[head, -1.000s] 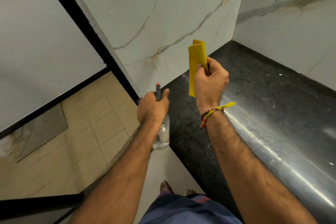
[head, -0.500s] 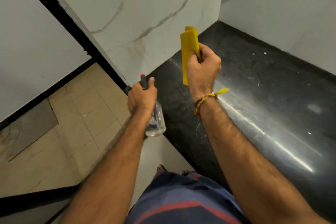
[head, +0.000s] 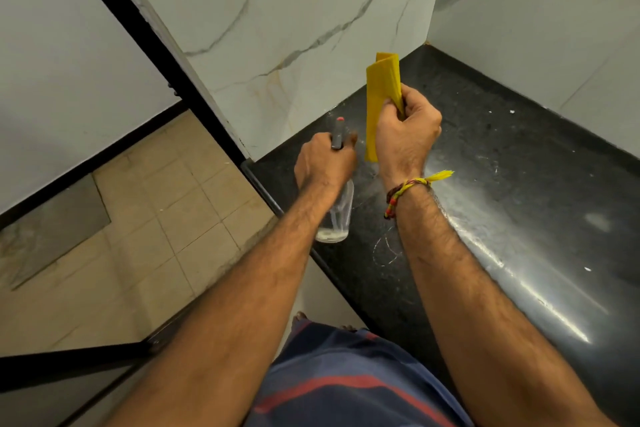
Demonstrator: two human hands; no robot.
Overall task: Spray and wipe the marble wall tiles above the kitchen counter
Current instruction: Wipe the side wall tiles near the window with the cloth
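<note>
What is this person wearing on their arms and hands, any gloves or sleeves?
No gloves or sleeves: both forearms are bare and hairy. The left hand wears nothing. The right hand has a braided thread wristband in red, yellow and dark strands, ending in a yellow tassel.

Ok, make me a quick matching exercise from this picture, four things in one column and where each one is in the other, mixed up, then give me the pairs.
Things
1. yellow cloth
2. spray bottle
3. thread bracelet
4. black counter

Places
A. around the right wrist
B. below the marble wall tiles
C. gripped in the left hand
D. held folded in the right hand

Pairs: 1-D, 2-C, 3-A, 4-B
</note>
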